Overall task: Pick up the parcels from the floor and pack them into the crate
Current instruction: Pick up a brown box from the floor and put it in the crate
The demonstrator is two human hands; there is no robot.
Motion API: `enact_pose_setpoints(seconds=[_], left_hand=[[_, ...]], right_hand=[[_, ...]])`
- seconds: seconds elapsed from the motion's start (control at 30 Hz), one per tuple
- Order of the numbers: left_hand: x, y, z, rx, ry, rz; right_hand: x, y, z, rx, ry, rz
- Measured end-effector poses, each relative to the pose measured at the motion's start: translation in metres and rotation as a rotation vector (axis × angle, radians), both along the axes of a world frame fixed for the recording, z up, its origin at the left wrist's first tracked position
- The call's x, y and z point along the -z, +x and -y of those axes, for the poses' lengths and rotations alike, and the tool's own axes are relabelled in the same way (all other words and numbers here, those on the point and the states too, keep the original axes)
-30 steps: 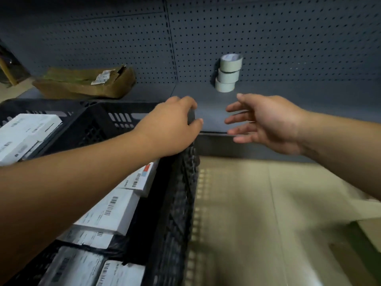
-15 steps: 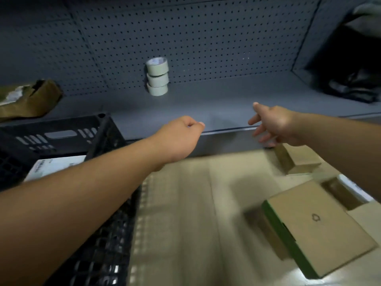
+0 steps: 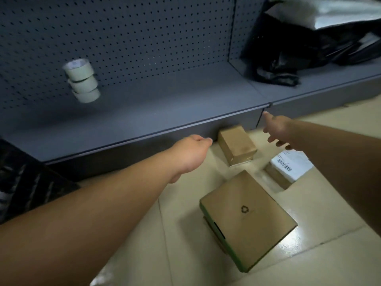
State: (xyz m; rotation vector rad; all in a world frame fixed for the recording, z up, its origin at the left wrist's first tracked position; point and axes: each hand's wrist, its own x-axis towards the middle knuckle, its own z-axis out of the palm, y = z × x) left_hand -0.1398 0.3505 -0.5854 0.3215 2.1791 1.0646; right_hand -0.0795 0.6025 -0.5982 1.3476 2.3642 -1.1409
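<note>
Three parcels lie on the tiled floor in front of a low grey shelf. A small brown box (image 3: 237,144) sits against the shelf base. A flat brown box with a green edge (image 3: 249,218) lies nearer to me. A third box with a white barcode label (image 3: 288,169) is partly hidden behind my right arm. My left hand (image 3: 190,153) hovers just left of the small box, fingers loosely curled, holding nothing. My right hand (image 3: 275,129) reaches over the floor to the right of that box, fingers spread. The black crate (image 3: 22,182) shows only at the left edge.
The grey shelf (image 3: 165,108) with a pegboard back runs across the view; its front edge overhangs the small box. Three stacked tape rolls (image 3: 81,80) stand on it at left. Black and silvery bags (image 3: 309,44) fill the right shelf section.
My view has swung right, away from the crate, bringing the floor parcels fully into sight. Both hands have left the crate's rim and moved toward the small brown box.
</note>
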Motion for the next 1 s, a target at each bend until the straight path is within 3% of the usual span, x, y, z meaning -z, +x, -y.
enact_pose_setpoints(seconds=[0.17, 0.53, 0.73, 1.0], left_hand=[[0.015, 0.01, -0.044, 0.098, -0.06, 0.025], [0.047, 0.039, -0.05, 0.44, -0.603, 0.225], [0.061, 0.039, -0.028, 0.205, -0.493, 0.495], [0.037, 0.026, -0.012, 0.202, -0.41, 0.406]], right_hand=[[0.018, 0.024, -0.034, -0.022, 0.026, 0.077], [0.04, 0.022, 0.016, -0.235, -0.573, 0.522], [0.041, 0.011, 0.033, -0.255, -0.597, 0.6], [0.025, 0.012, 0.039, -0.241, -0.601, 0.534]])
